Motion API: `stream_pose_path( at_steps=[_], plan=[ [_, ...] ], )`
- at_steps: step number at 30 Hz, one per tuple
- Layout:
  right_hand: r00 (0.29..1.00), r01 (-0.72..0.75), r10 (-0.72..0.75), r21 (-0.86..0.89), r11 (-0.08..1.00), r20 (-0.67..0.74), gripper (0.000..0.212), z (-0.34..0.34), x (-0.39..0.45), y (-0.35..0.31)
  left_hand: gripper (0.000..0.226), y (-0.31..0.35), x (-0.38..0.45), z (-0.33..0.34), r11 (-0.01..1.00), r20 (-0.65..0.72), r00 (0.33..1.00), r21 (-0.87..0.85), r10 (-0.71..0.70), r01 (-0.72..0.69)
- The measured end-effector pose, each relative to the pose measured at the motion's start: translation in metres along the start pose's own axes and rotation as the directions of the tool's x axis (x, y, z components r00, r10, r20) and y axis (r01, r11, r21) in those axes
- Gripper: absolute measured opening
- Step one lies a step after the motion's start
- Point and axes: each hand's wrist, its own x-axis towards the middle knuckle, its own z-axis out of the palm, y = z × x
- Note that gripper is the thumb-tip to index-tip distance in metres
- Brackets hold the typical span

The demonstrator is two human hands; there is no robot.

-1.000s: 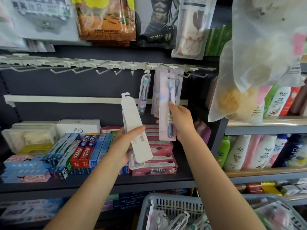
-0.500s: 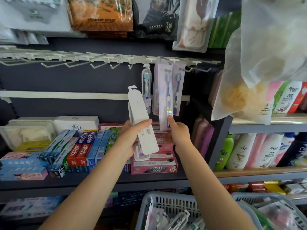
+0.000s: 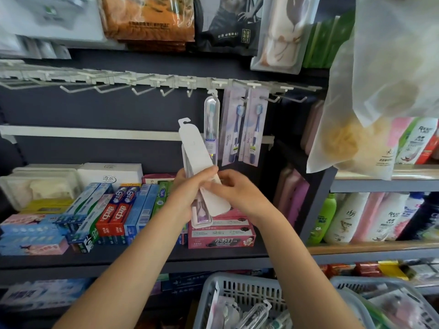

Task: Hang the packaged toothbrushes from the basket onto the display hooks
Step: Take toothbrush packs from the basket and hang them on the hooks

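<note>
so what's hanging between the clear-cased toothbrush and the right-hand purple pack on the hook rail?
Head view: one more purple toothbrush pack hangs between the clear-cased toothbrush and the right-hand purple pack, overlapping the latter's edge.

Your dark shelf (image 3: 213, 257) carries toothpaste boxes (image 3: 114, 214) at 9 o'clock, stacked pink boxes (image 3: 221, 236) at centre, white boxes (image 3: 109, 174) behind | hook rail (image 3: 142, 79) at 12 o'clock holds three toothbrush packs (image 3: 237, 124) | side shelf (image 3: 370, 248) at 3 o'clock bears bottles (image 3: 344, 219) | basket (image 3: 237, 288) at 6 o'clock holds packs.
</note>
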Motion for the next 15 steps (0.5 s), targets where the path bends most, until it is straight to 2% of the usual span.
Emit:
stream_pose_path(
  at_steps=[2, 5, 8, 10, 12, 13, 15],
  plan=[
    [0.999, 0.006, -0.005, -0.038, 0.999, 0.042, 0.029, 0.004, -0.004, -0.002, 0.062, 0.001, -0.003, -0.001, 0.999, 0.0, 1.0, 0.019, 0.028, -0.028],
    [0.999, -0.028, 0.027, 0.042, 0.999, 0.02, 0.028, 0.007, -0.005, 0.002, 0.049, 0.005, -0.01, -0.004, 0.988, 0.034, 0.996, 0.13, 0.085, -0.089],
    [0.997, -0.08, 0.079, 0.206, 0.975, 0.012, 0.052, 0.015, -0.008, 0.007, 0.037, 0.01, -0.015, -0.013, 0.979, 0.031, 0.997, 0.189, 0.073, -0.078],
    [0.997, -0.07, 0.076, 0.307, 0.949, -0.007, 0.056, 0.02, -0.012, 0.007, 0.032, 0.012, -0.017, -0.022, 0.984, 0.012, 0.998, 0.168, 0.064, -0.065],
    [0.994, -0.058, 0.087, 0.358, 0.932, -0.064, 0.041, 0.021, -0.018, 0.004, 0.022, 0.015, -0.02, -0.03, 0.99, 0.016, 0.998, 0.126, 0.065, -0.067],
    [0.992, -0.053, 0.09, 0.368, 0.928, -0.084, 0.041, 0.021, -0.02, 0.004, 0.019, 0.017, -0.022, -0.033, 0.993, 0.034, 0.998, 0.1, 0.06, -0.063],
    [0.991, -0.045, 0.092, 0.399, 0.916, -0.1, 0.052, 0.024, -0.023, 0.002, 0.021, 0.019, -0.025, -0.036, 0.995, 0.06, 0.997, 0.078, 0.051, -0.056]
  ],
)
